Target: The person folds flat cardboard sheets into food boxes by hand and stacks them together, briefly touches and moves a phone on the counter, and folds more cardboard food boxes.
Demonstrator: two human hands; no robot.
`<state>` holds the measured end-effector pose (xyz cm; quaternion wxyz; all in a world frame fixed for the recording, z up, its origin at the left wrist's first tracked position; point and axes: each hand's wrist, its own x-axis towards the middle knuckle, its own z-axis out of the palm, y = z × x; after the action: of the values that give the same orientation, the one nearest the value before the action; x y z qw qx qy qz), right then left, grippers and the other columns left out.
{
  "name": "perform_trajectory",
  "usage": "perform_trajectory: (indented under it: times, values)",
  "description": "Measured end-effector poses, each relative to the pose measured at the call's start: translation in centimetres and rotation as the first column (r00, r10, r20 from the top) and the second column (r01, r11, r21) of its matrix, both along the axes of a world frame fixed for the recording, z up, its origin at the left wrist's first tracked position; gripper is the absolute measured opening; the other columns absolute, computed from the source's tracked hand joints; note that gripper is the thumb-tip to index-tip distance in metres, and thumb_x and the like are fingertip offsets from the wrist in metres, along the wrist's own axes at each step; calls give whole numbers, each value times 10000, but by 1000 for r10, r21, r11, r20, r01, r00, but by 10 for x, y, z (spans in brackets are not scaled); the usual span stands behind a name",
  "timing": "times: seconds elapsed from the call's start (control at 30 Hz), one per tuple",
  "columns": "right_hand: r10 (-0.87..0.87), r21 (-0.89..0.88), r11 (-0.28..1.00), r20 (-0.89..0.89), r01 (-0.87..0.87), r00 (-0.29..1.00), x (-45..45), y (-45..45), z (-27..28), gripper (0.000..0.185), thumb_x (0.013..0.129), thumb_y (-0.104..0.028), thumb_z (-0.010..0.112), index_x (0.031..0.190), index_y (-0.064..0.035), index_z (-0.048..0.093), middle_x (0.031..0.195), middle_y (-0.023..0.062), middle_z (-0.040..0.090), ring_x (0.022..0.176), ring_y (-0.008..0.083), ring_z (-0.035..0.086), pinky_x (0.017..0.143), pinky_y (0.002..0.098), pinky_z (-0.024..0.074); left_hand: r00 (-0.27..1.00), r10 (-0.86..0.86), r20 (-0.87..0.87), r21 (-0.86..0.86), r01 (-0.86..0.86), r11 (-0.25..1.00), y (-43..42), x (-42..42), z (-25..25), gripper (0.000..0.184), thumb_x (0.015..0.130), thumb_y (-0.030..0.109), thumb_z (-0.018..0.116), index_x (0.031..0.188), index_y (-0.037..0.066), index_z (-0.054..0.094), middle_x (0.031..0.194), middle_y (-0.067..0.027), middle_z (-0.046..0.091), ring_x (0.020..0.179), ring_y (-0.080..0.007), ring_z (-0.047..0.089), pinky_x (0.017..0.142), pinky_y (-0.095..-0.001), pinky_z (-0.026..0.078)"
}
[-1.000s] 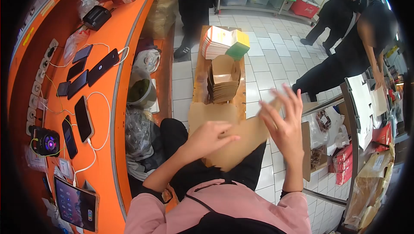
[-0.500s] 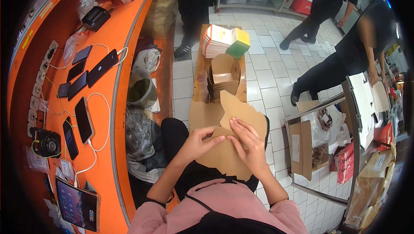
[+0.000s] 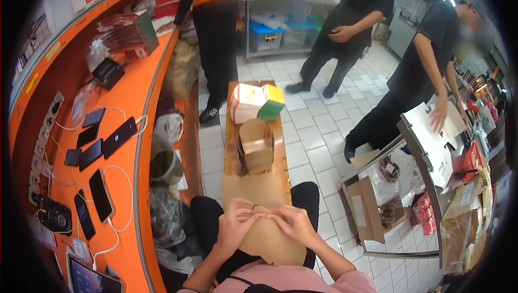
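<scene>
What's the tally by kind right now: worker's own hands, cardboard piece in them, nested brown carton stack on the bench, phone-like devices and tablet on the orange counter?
Left hand and right hand: 2
Cardboard piece: 1
Nested brown carton stack: 1
Phone-like devices: 7
Tablet: 1
Total: 12

head-worn view | faces forward and down | close above brown card point(image 3: 274, 245)
</scene>
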<state>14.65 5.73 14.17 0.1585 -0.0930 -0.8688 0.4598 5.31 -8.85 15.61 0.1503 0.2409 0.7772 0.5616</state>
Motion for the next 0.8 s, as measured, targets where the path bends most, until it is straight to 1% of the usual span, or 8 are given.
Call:
perform_trajectory:
  times: [0.13,0.23,0.27,0.3,0.4,0.53,0.6,0.8]
  values:
    - [-178,-53,984,-148,172,973,7,18,0,117,751,-35,642,854,21,646,780,133,651,682,215,621,615,268,481,970,30,240,231,-87,969,-14,-25,-5,281,842,67,585,931,-27,335,769,-210,632,704,-219,656,598,-283,550]
    - [-136,31,988,-307,153,942,4,26,20,82,725,-8,653,801,21,640,745,112,642,690,222,617,641,298,473,901,-119,417,249,13,969,-21,-41,-33,428,874,322,540,1084,-21,395,948,-246,605,826,-225,645,665,-304,534]
    - [-64,73,992,-410,102,910,3,27,23,86,723,-16,658,798,18,632,746,111,632,689,230,612,646,307,467,569,-413,711,504,-3,864,-22,-47,-44,541,873,436,459,1158,-18,382,1045,-240,564,932,-235,600,754,-328,503]
    - [59,113,994,-421,-13,905,1,26,23,98,718,3,647,813,5,622,775,84,618,748,217,597,702,310,445,107,-675,730,683,-146,715,-20,-52,-51,668,873,549,378,1231,-15,369,1143,-235,524,1037,-245,554,843,-351,471]
    - [345,257,929,-339,-266,875,-3,18,32,149,728,0,635,874,-16,613,843,65,604,825,211,571,756,312,411,-36,-748,662,737,-150,659,-15,-66,-57,794,861,615,293,1340,-18,250,1299,-185,394,1119,-235,496,877,-335,457]
    - [468,301,874,-312,-382,827,-9,25,37,161,748,-25,627,906,-26,594,849,37,582,892,206,526,797,326,381,-50,-767,640,759,-115,641,-9,-74,-78,700,889,547,334,1290,-27,335,1253,-172,448,1086,-227,520,869,-332,462]
    - [465,268,879,-288,-395,837,-12,27,40,149,741,-41,645,881,-25,593,831,38,579,885,213,517,792,326,384,157,-662,733,666,32,746,-4,-64,-69,546,909,400,436,1253,-21,386,1215,-142,485,1055,-209,541,856,-304,475]
    - [421,8,896,-331,-444,844,-20,31,30,198,668,-103,741,766,-22,589,770,43,572,853,232,479,755,321,400,280,-566,775,509,253,823,0,-57,-27,412,851,139,588,1209,0,440,1147,-91,534,1006,-154,557,851,-286,477]
